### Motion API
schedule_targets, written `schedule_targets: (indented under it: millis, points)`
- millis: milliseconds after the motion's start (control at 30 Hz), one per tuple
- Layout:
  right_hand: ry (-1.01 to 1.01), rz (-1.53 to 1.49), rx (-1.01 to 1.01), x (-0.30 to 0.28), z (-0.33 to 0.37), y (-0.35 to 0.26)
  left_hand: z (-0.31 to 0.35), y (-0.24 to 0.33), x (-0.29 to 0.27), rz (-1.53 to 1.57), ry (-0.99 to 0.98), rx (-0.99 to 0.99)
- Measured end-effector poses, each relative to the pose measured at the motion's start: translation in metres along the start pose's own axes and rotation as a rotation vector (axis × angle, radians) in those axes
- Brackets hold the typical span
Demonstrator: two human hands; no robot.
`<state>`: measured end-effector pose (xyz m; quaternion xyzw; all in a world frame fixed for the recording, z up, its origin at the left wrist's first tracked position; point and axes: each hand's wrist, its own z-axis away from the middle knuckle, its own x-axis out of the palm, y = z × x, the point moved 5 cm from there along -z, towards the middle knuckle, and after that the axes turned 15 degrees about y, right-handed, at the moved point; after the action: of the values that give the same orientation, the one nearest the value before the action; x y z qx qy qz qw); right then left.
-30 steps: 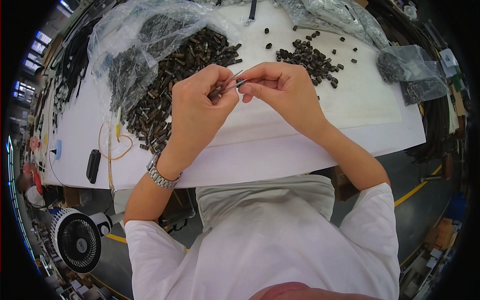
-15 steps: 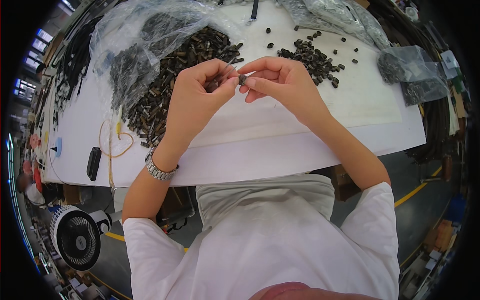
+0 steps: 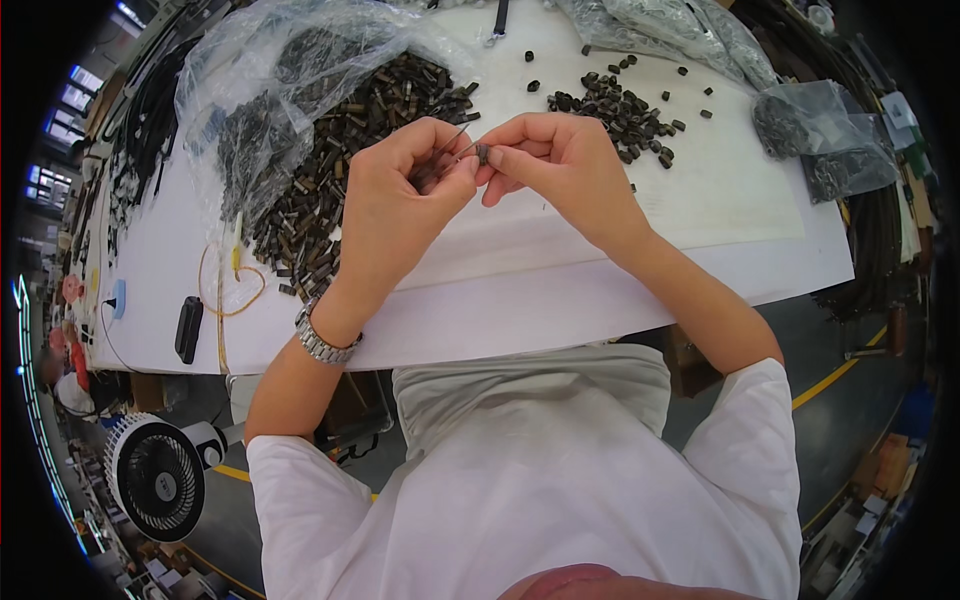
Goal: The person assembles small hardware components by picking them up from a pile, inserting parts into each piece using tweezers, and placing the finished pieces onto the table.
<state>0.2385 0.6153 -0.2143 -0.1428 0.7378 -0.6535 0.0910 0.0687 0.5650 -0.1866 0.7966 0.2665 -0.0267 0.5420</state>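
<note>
In the middle, above the table, my two hands meet at the fingertips. My left hand (image 3: pixel 400 200) is closed around a thin metal tool (image 3: pixel 461 133) that looks like tweezers; most of it is hidden in the palm. Between thumb and fingers, my right hand (image 3: pixel 565 170) pinches a small dark loop-like piece (image 3: pixel 483 154). The tool's slim tips point toward this piece; whether they touch it is too small to tell. Behind my left hand spreads a large heap of small dark brown pieces (image 3: pixel 300 225). Beyond my right hand lies a smaller pile of short dark loops (image 3: pixel 625 112).
Clear plastic bags (image 3: pixel 265 90) lie over the left heap, and more bags (image 3: pixel 825 140) lie at the right edge. A black oblong object (image 3: pixel 188 329) and a yellow cord loop (image 3: pixel 245 296) are on the white-covered table (image 3: pixel 520 310). A fan (image 3: pixel 158 475) stands at lower left.
My fingertips have shifted slightly around the small piece, and the tool's tips sit a little differently against it. Both hands keep their grip. The view has moved slightly.
</note>
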Motion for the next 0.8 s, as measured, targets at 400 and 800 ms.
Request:
schedule_targets:
  millis: [400,800]
  points:
    - [-0.003,-0.061,0.007,0.002,0.000,0.007,-0.006,-0.024,0.003,0.252,-0.161,-0.347]
    - [0.134,0.250,-0.148,-0.034,-0.010,-0.005,-0.023,-0.026,-0.017,0.182,-0.006,-0.253]
